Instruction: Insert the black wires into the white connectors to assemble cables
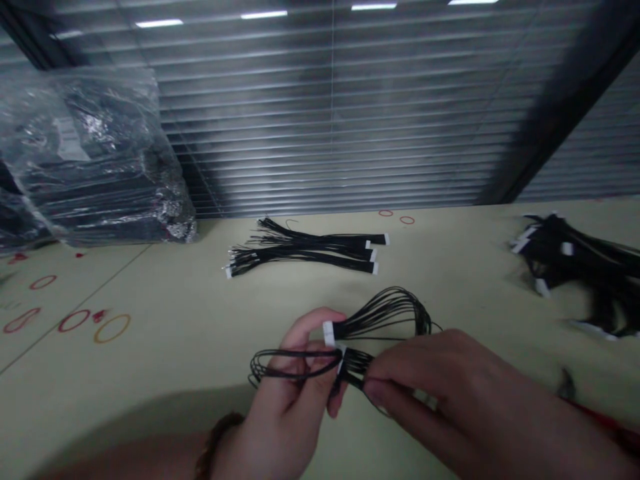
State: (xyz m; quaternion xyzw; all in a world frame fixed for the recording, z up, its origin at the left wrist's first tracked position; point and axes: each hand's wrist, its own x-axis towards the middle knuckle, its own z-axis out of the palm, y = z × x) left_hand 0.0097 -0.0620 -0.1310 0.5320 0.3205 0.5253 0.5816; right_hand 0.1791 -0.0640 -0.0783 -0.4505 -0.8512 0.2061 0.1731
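Observation:
A wire harness of thin black wires with white connectors is held between my two hands, above the near middle of the table. My left hand is closed on it by a white connector, and a loop of black wire lies over its fingers. Another white connector sticks up by the left fingertips. The thumb and fingers of my right hand pinch the black wires just right of the connector. Which single wires they hold is hidden.
Several black harnesses with white ends lie farther back. A darker pile of harnesses is at the right. Clear plastic bags of black wires stand at the left, near rubber bands. Blinds rise behind the table.

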